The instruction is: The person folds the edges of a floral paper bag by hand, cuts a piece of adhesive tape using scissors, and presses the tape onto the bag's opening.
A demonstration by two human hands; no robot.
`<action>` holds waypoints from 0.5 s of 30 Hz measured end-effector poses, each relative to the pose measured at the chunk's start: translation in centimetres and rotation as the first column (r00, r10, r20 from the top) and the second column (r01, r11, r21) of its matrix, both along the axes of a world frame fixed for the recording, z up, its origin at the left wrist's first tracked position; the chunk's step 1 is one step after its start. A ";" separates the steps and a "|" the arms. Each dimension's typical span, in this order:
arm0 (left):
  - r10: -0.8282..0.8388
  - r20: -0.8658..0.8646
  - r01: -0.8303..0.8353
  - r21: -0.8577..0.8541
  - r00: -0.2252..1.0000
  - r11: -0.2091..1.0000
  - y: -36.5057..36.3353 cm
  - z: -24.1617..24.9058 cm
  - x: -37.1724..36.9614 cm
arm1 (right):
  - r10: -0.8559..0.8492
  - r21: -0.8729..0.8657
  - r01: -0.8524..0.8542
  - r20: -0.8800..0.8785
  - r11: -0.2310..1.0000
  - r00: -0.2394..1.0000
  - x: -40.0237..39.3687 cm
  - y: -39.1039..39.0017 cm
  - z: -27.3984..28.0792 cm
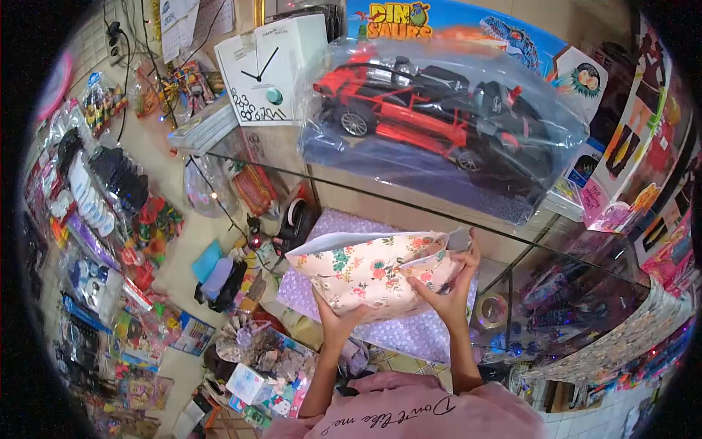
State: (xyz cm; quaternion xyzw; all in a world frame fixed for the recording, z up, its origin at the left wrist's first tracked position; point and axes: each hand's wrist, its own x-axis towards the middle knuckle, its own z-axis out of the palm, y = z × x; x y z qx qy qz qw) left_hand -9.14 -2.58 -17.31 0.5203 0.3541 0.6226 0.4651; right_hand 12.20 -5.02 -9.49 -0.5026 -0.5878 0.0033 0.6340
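Observation:
A parcel wrapped in pink floral paper (365,271) lies tilted in front of me, over a sheet of purple dotted wrapping paper (409,333). My left hand (340,316) grips its lower near edge from below. My right hand (447,282) pinches the folded flap at the parcel's right end, fingers curled over the paper. On the glass shelf above sits a red and black toy car (431,117) sealed in a clear plastic bag.
A white square clock (269,69) stands left of the toy car on the glass counter (409,201). A dinosaur box (453,25) stands behind. Tape rolls (296,216) lie below the shelf. Bagged toys hang on the left wall (102,190).

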 end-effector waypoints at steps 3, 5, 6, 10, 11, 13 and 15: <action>0.176 0.074 -0.184 0.127 0.982 0.975 1.4 0.5 -1.2 | -0.064 0.056 0.059 0.078 0.997 0.995 -0.2 -0.5 0.8; 0.240 0.097 -0.258 0.301 0.966 0.918 2.8 2.1 -2.5 | -0.154 0.121 0.135 0.157 0.983 0.975 -0.5 -0.5 1.1; 0.241 0.073 -0.252 0.322 0.968 0.912 3.2 3.5 -2.9 | -0.120 0.128 0.107 0.102 0.986 0.987 -0.6 -0.4 0.8; 0.249 -0.082 -0.197 0.403 0.965 0.894 3.6 8.2 -4.7 | -0.153 0.061 0.145 0.177 0.988 0.972 -0.8 -1.0 1.0; 0.250 -0.134 -0.174 0.419 0.959 0.891 3.7 8.8 -4.8 | -0.170 0.061 0.161 0.191 0.985 0.967 -0.9 -0.9 0.8; 0.308 -0.131 -0.232 0.408 0.942 0.883 3.4 10.3 -4.2 | -0.190 0.062 0.181 0.220 0.982 0.957 -0.9 -0.9 0.8; 0.345 -0.200 -0.239 0.417 0.917 0.877 3.2 10.9 -4.0 | -0.195 0.063 0.185 0.248 0.981 0.949 -0.8 -1.0 0.9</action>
